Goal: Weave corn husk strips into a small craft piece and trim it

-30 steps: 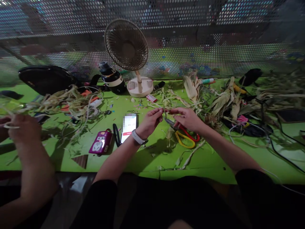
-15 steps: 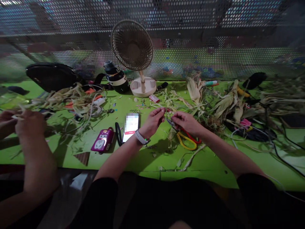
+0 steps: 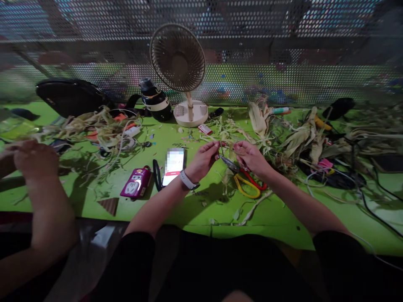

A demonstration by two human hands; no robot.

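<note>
My left hand (image 3: 205, 158), with a pale band on the wrist, pinches a thin green strip of husk (image 3: 221, 150). To its right, my right hand (image 3: 250, 157) is closed, thumb against fingers; what it pinches is too small to make out. Between and below the hands lie scissors (image 3: 247, 192) with one yellow and one red handle loop, blades pointing up and left toward my left fingertips. A phone (image 3: 174, 165) with a lit screen stands left of my left wrist. Shredded husk (image 3: 228, 128) is scattered beyond my hands.
A fan (image 3: 190, 115), a dark bottle (image 3: 155, 102) and a black bag (image 3: 72, 98) stand along the perforated metal screen. Husk piles (image 3: 302, 142) and cables lie to the right. A purple power socket (image 3: 136, 183) sits left of the phone. Another person's hands (image 3: 36, 157) work at far left.
My right hand has shifted slightly right, widening the gap from my left hand. My left hand stays nearly in place. The other person's hands have moved a little.
</note>
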